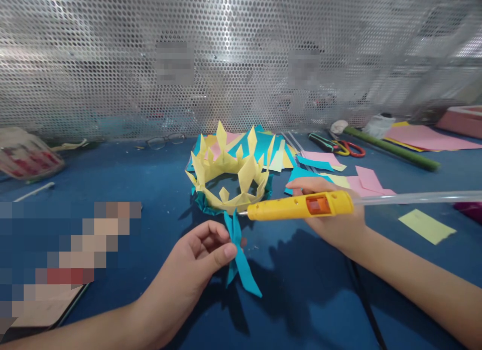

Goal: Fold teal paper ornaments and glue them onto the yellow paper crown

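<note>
My left hand pinches a folded blue paper piece between thumb and fingers, its long tail slanting down to the right. In my right hand is a yellow hot glue gun, lying sideways with its metal nozzle at the upper end of the blue piece. I cannot tell whether the nozzle touches the paper. A clear glue stick sticks out of the gun's back. Just behind the nozzle stands a pale yellow paper crown with pointed tips, blue folded paper around its lower edge.
Blue, pink and yellow paper sheets lie behind the crown. Scissors, a green stem and a yellow slip are on the right. A black cord runs below my right arm. A perforated metal panel closes off the back.
</note>
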Tool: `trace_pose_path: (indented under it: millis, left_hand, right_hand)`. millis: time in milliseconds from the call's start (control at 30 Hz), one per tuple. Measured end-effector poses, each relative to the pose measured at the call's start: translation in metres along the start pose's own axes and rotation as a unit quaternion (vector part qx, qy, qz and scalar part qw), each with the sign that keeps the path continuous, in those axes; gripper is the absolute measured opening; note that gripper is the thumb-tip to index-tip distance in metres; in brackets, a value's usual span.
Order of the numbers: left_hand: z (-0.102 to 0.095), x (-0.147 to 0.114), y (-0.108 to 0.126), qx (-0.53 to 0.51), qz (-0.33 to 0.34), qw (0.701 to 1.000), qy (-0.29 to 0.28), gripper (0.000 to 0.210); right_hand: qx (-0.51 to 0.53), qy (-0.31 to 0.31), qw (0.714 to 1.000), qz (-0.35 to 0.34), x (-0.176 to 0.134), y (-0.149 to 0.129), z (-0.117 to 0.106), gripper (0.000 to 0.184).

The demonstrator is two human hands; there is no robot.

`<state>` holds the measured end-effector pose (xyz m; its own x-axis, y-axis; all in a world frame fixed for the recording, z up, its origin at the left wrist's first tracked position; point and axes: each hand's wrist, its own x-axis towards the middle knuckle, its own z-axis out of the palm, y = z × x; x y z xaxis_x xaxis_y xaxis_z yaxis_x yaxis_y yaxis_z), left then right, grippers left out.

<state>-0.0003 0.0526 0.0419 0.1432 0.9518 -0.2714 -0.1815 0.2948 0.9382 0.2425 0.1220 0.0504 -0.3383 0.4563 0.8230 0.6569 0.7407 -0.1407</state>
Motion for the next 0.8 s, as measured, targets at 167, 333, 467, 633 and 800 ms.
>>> trace_pose_path:
  millis: [167, 333, 467, 633, 800]
  left_hand:
    - [0.001, -0.001, 0.0, -0.013, 0.005, 1.0, 0.007, 0.039]
    - [0.002, -0.001, 0.001, -0.028, 0.005, 1.0, 0.011, 0.038]
    - [0.003, -0.001, 0.001, -0.034, 0.0, 0.999, 0.008, 0.035]
    - [0.004, -0.002, 0.002, -0.035, 0.005, 0.999, 0.011, 0.036]
    - [0.003, -0.003, 0.002, -0.029, 0.004, 0.999, 0.011, 0.036]
  right_hand:
    - [-0.002, 0.002, 1.0, -0.009, 0.002, -0.003, -0.003, 0.015]
    - [0.016, -0.034, 0.998, -0.048, 0.006, -0.011, -0.011, 0.018]
    - [0.026, -0.03, 0.997, -0.07, 0.005, -0.012, -0.011, 0.02]
    - [0.026, -0.018, 0.995, -0.098, -0.001, -0.008, -0.006, 0.02]
    - [0.021, -0.009, 0.996, -0.088, 0.0, -0.008, -0.005, 0.021]
